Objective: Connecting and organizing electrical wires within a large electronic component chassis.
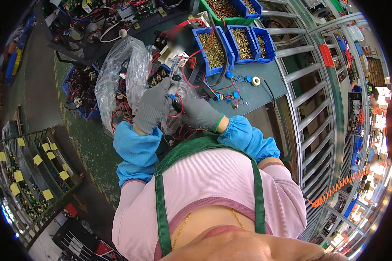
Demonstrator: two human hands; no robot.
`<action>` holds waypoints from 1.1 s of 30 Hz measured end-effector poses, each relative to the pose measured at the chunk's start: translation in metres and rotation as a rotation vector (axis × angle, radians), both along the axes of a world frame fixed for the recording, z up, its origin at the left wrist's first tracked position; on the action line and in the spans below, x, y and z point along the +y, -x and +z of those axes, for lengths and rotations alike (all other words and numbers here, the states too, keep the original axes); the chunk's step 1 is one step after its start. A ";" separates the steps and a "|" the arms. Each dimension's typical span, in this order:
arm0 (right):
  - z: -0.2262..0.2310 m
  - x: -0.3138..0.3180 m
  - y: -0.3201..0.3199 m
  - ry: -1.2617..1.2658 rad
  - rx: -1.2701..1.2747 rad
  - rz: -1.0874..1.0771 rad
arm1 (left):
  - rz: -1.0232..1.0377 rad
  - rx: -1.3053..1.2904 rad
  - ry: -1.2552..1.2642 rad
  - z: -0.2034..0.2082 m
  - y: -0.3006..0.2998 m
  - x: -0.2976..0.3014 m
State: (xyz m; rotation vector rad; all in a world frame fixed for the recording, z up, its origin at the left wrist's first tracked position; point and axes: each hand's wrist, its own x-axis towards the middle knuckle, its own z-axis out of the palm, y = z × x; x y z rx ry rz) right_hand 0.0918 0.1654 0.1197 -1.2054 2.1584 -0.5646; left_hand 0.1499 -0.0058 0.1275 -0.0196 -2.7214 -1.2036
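Head view: I see both grey knit-gloved hands meet just in front of the grey-green workbench top, my landmark here. The left hand is curled around a small dark component with a red wire looped off it, and the right hand is closed on the same piece from the other side; the fingertips are bunched so tightly that I cannot tell exactly which part each one pinches. The piece sits between the two palms, at the near left corner of the bench.

My judgement is that the work is mid-stream: a crumpled clear plastic bag holding more red-wired parts lies off the bench's left edge, seemingly with stock left, while a few loose blue disc parts with red leads lie on the bench top itself. Three blue plastic bins filled with brass-coloured small parts stand along the bench's far side.

Room is tight to the left of the bench, where the bag crowds the hands. To the right of the bench a curved grey metal roller rack runs close along its edge. The bench surface between the hands and the bins is the most open stretch, though wires cross it.
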 end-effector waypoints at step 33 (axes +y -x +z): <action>-0.052 0.082 0.086 0.461 -0.774 -1.061 | 0.056 -0.113 0.315 -0.019 0.006 0.016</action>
